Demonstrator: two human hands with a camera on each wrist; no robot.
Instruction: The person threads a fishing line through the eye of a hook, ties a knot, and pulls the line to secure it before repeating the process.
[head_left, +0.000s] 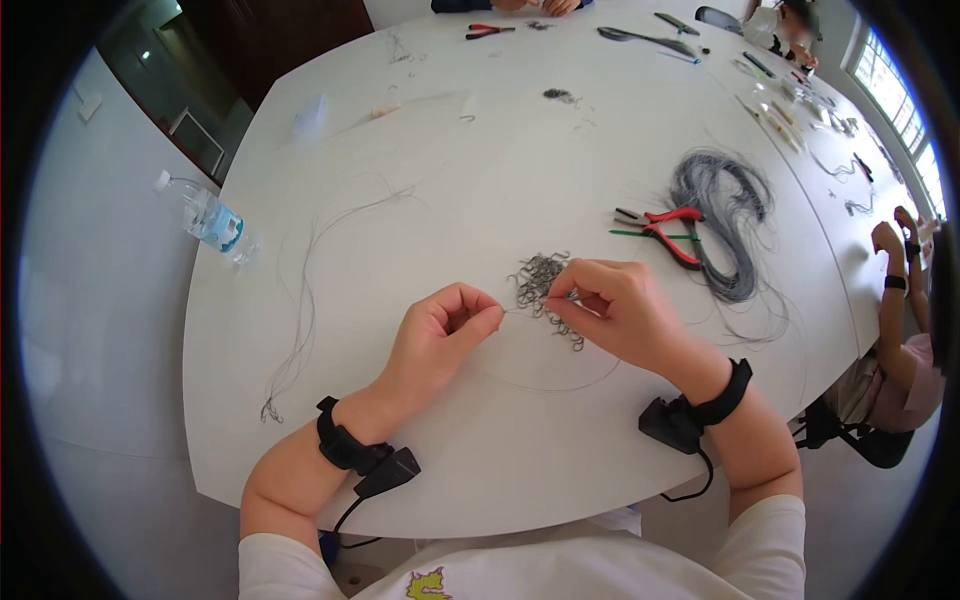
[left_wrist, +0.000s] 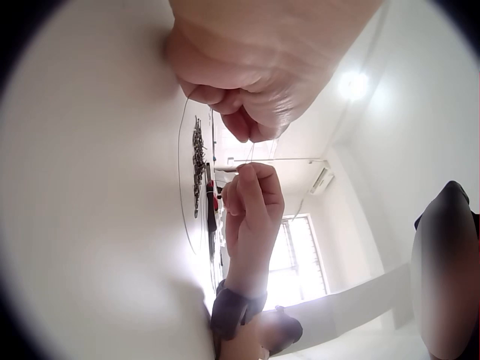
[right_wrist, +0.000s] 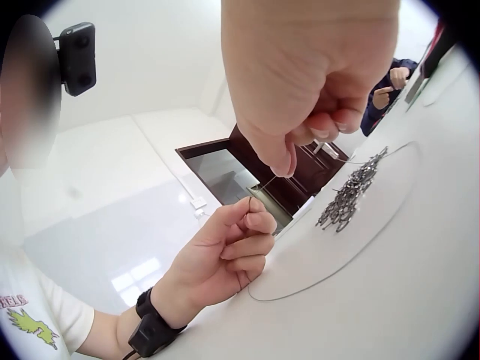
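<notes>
My left hand [head_left: 435, 335] pinches a thin grey line between thumb and curled forefinger. Close to its right, my right hand [head_left: 625, 310] pinches the same line, and a short stretch runs between the two sets of fingertips. Whether the right fingers also hold a hook I cannot tell. From the hands the line [right_wrist: 341, 270] hangs in a wide loop down over the white table [head_left: 480, 460]. A pile of small dark metal hooks [head_left: 538, 280] lies under and beside the right fingertips, partly covered by that hand.
Red-handled pliers [head_left: 683, 214] lie beyond the right hand, beside a thick bundle of grey strands [head_left: 738, 280]. Left of my hands, loose strands end in a few hooks [head_left: 270, 412]. A water bottle [head_left: 218, 226] stands near the left edge. Other people sit around the table.
</notes>
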